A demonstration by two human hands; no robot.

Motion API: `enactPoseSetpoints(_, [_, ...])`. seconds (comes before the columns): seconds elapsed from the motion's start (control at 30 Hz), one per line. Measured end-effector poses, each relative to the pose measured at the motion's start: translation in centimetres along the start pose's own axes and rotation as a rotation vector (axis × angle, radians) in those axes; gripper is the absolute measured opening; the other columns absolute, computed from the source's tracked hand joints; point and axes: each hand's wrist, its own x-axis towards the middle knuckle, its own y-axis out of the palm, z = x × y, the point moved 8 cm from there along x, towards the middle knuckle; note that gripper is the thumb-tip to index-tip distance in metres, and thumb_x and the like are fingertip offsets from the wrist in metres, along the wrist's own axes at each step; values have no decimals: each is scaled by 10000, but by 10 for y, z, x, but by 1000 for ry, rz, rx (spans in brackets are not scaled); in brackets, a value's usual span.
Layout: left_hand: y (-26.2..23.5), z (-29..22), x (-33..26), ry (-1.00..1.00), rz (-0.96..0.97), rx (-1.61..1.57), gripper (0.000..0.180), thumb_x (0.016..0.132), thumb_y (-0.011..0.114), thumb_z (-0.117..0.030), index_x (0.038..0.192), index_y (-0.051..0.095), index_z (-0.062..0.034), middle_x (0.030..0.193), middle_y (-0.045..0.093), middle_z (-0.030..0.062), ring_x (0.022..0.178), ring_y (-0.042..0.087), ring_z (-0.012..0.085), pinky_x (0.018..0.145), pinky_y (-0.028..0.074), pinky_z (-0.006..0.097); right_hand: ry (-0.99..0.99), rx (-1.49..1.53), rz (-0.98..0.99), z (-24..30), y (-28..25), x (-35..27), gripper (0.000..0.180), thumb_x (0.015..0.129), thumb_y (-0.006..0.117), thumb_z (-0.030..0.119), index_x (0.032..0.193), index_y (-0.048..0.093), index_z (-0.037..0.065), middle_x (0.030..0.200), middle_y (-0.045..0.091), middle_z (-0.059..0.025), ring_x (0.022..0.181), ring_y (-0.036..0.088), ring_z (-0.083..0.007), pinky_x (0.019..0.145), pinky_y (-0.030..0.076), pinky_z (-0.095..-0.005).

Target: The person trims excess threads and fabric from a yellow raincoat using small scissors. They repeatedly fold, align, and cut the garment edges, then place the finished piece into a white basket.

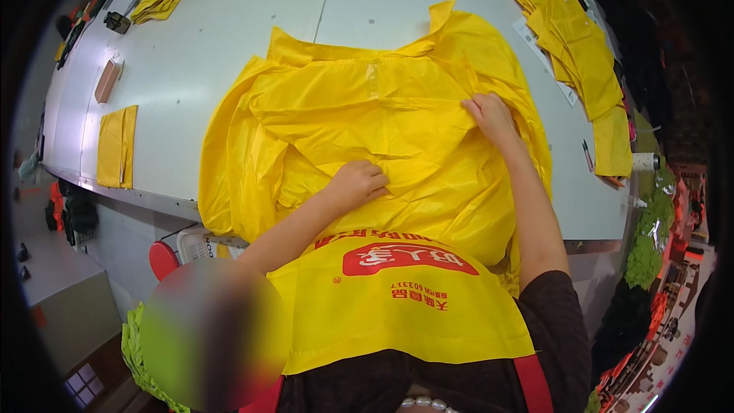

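Yellow, glossy and crumpled, a loose garment (382, 126) lies at the middle of the near side of a pale worktable (252, 4), right in front of the person, its near part coming down toward the body. From where I stand, the person's right hand (493, 117) is at the garment's upper right, thumb and fingertips drawn together and apparently pinching a fold of the fabric. The left hand (357, 185) rests lower and nearer the centre, fingers curled close together on the cloth; whether they pinch it, I cannot tell. The step in hand looks like straightening the layers. To do it well, I would hold the right-hand fold lightly but firmly, draw the material out evenly between both hands, and work the creases toward the outer edges, since such slick fabric probably slides and bunches easily. Just below the garment is the person's yellow apron (405, 329), printed in red; its similar colour makes the boundary easy to lose, so I would keep the two apart. Farther out on the table, a folded yellow piece (116, 147) lies to the left, with a brownish block (108, 81) beyond it. Overlapping yellow pieces (569, 50) run along the right side, near a white spool (646, 161).
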Motion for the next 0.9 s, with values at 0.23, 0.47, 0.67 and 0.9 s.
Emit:
enactPoseSetpoints(0.23, [-6,-22,-18,-18,182,-85,213,828,545,-281,740,530,-89,711,538,71,645,575,258,536,466,373,66,-106,57,-15,41,8,329,812,578,344,697,585,35,724,600,-157,729,556,-336,649,425,-430])
enactPoseSetpoints(0.47, [-1,19,-9,-452,362,-59,258,812,578,-300,946,577,-79,906,605,123,689,605,290,597,484,395,107,-476,-107,37,11,-10,227,792,593,315,724,626,100,806,615,-76,878,522,-238,851,340,-418])
enactPoseSetpoints(0.67, [-52,45,38,-531,-394,235,125,768,622,-188,860,583,-114,892,607,60,678,600,260,557,476,381,-422,-92,-95,69,12,-32,99,698,614,132,790,588,108,758,553,-40,826,516,-238,860,360,-383])
enactPoseSetpoints(0.9, [-49,56,17,-340,-402,301,94,718,609,-105,719,516,-115,709,528,15,499,540,194,435,441,291,-563,-103,-254,82,6,-70,141,640,578,37,762,570,107,759,502,-20,751,506,-203,757,411,-338])
